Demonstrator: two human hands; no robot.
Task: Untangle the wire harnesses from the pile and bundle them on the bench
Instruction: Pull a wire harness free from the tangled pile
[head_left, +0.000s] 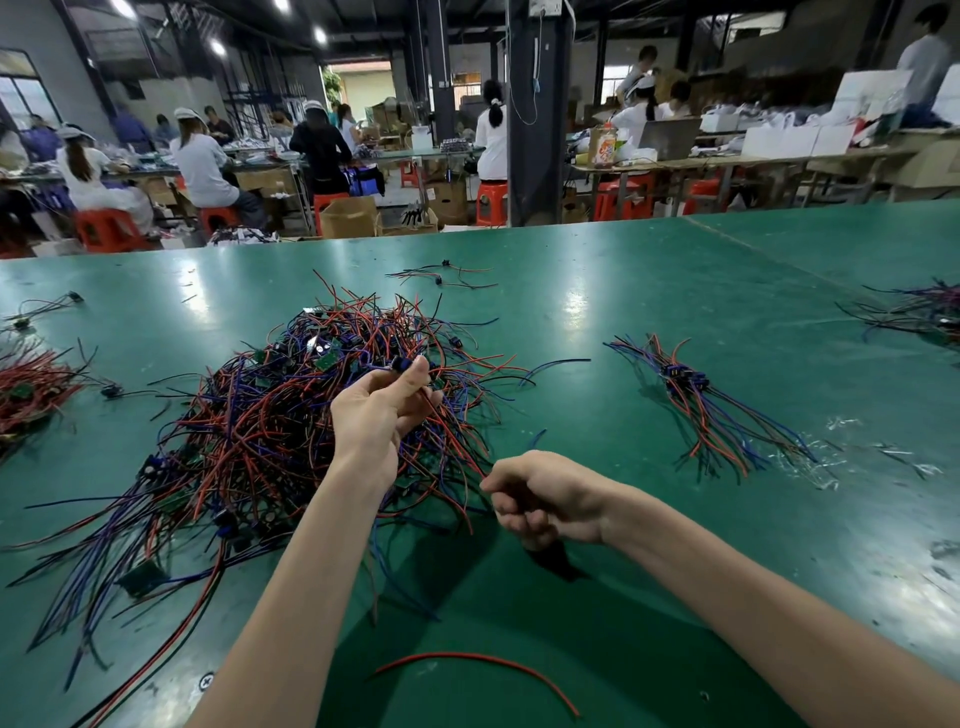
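Early days by the look of it: the big pile (260, 431) of red, blue and black harnesses sits tangled mid-bench (623, 291), with only one small bundle (696, 395) laid out to its right. The left hand (384, 410) pinches a black connector (402, 364) above the pile, and the right hand (545, 499) is curled around what look like its trailing wire ends. One harness is in play, with most of the heap left.

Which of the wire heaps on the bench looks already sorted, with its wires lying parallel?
The small bundle right of the big pile: its connectors sit together and its wires run parallel. The big pile is tangled.
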